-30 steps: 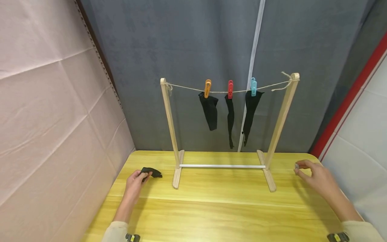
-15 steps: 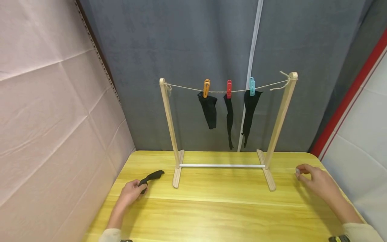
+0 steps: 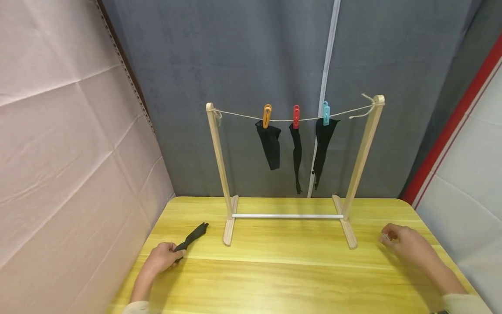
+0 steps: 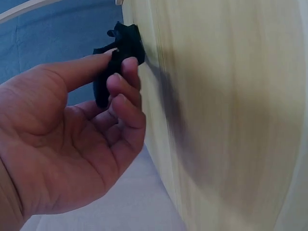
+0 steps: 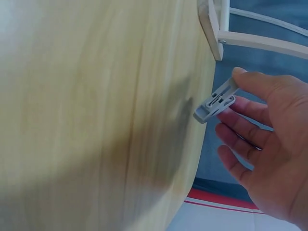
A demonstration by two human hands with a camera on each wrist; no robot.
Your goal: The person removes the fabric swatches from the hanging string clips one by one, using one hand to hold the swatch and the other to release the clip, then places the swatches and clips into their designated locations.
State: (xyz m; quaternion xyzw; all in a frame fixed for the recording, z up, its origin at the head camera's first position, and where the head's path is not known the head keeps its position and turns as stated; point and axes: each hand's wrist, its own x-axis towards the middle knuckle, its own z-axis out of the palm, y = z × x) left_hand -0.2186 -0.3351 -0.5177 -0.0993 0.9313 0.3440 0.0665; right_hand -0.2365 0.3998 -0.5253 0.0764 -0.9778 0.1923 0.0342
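Note:
My left hand, at the left of the table, pinches a black sock between thumb and fingers. The sock's free end points away toward the rack; in the left wrist view the black fabric is bunched above the fingertips. Over at the right side, my right hand pinches a grey clothespin by its handle end, with the other fingers loosely bent. Between the hands stands a wooden rack with a string line. Orange, red and light blue clothespins clip black socks on it.
The rack's left post and right post stand on flat wooden feet, joined by a white rod low over the yellow wood-grain table. A grey curtain hangs behind; pale panels flank both sides.
My left hand has moved back toward me and to the left, and the sock now stretches out longer from it. My right hand has come slightly lower, still with the clothespin.

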